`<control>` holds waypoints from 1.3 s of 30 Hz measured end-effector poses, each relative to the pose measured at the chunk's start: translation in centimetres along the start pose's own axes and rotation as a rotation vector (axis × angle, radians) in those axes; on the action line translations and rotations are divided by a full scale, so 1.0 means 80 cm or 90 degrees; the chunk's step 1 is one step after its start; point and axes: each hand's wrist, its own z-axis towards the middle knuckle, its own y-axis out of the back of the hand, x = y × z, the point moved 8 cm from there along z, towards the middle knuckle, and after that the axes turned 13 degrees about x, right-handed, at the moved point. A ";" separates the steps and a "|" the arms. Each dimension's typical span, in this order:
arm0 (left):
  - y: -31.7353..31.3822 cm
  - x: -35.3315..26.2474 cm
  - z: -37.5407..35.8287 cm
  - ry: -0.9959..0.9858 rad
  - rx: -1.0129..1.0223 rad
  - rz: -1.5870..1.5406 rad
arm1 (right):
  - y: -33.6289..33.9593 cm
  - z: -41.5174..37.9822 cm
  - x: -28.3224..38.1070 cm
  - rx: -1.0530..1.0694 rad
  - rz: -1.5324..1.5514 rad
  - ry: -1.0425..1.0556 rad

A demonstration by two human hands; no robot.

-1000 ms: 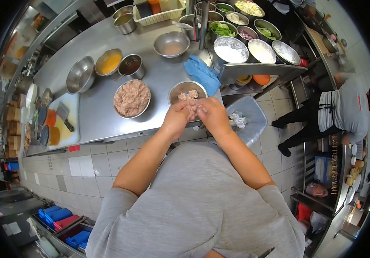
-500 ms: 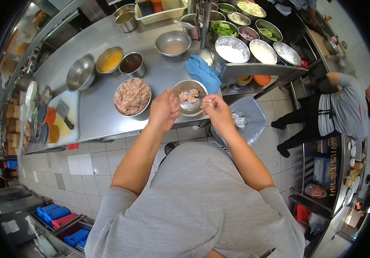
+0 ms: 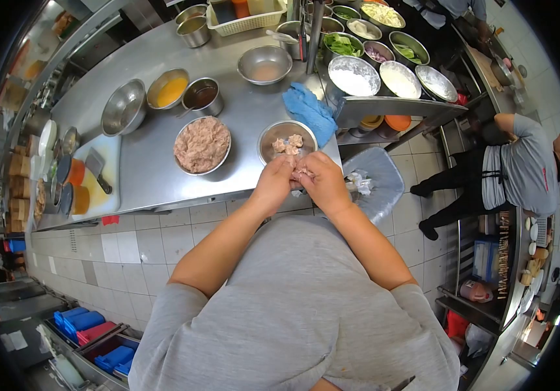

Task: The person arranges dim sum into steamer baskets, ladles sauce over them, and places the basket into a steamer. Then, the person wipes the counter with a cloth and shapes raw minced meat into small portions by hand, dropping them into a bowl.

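My left hand (image 3: pixel 275 184) and my right hand (image 3: pixel 325 181) meet at the front rim of a small steel bowl (image 3: pixel 266 155). Between their fingertips is a small piece of raw minced meat (image 3: pixel 304 172), partly hidden by the fingers. Both hands are closed around it. Several pale lumps of meat (image 3: pixel 288 144) lie in the bowl. To the left, a larger steel bowl heaped with raw minced meat (image 3: pixel 202 144) stands on the steel counter (image 3: pixel 244 127). A crumpled blue cloth (image 3: pixel 310 112) touches the small bowl's far right side.
Behind the mince are a bowl of yellow liquid (image 3: pixel 168 91) and a pot of dark sauce (image 3: pixel 202 96). A cleaver (image 3: pixel 98 169) lies on a cutting board (image 3: pixel 105 199) at left. A lined bin (image 3: pixel 384 189) stands at right; a co-worker (image 3: pixel 521 163) is beyond it.
My left hand has moved right and closed in on my right hand, which shifted slightly left and down. The piece of meat from my right hand is now between both hands.
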 end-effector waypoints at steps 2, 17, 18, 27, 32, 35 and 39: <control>0.007 0.006 -0.002 0.013 -0.024 0.114 | -0.002 -0.002 0.000 -0.008 -0.024 -0.005; 0.048 -0.007 0.027 0.029 -0.071 0.458 | 0.018 -0.044 -0.085 -0.032 -0.018 -0.227; 0.044 -0.012 0.028 0.030 -0.071 0.460 | 0.015 -0.045 -0.089 -0.027 -0.046 -0.212; 0.004 -0.017 0.018 0.073 -0.034 0.148 | -0.014 -0.038 -0.073 0.111 0.204 -0.222; 0.003 0.031 0.016 0.097 0.069 -0.063 | -0.012 -0.023 -0.040 0.077 0.151 -0.139; -0.005 0.018 0.010 0.048 0.043 -0.225 | 0.002 -0.015 -0.013 0.003 0.107 0.000; 0.009 0.026 0.010 0.031 -0.038 -0.370 | -0.019 -0.008 -0.005 0.006 -0.005 0.127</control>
